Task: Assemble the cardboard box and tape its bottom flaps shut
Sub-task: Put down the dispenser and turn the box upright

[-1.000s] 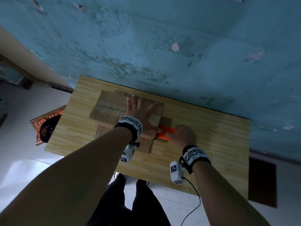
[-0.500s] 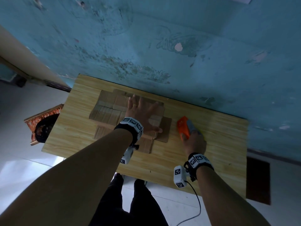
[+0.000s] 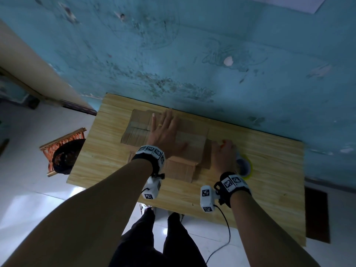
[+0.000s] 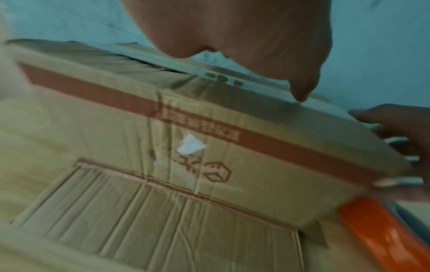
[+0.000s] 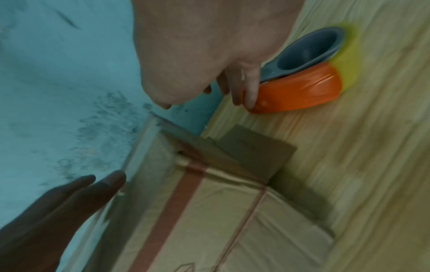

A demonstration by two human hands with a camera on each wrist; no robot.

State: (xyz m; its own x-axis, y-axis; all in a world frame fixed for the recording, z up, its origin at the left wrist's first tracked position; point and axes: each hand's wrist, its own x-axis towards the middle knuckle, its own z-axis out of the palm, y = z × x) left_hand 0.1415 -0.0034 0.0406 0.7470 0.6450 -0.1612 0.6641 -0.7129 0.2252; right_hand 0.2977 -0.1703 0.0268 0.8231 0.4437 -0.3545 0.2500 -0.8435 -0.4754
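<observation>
The cardboard box point(image 3: 169, 143) stands assembled on the table point(image 3: 260, 170), pushed against the blue wall point(image 3: 212, 54), with its bottom face turned up; the bottom flaps lie folded flat and level, and a pale glossy band that looks like tape runs across that face, though blur keeps me from saying how far it reaches or whether it wraps over the box's edges. The left hand point(image 3: 163, 133) lies flat on top of the box, fingers straight and spread, pressing the flaps down, grasping nothing. The right hand point(image 3: 221, 153) sits just beside the box's right side, on the table; in the right wrist view its fingers point(image 5: 251, 92) rest straight on the nose of the orange tape dispenser point(image 5: 300, 90), which lies on the table beside the box; they touch it rather than curl round it. The flaps of the box's other end point(image 3: 181, 168) are splayed out on the table near the person. Judged from this, erecting and folding are done and taping looks largely complete; what seems left is smoothing the tape down, and perhaps a further strip.
</observation>
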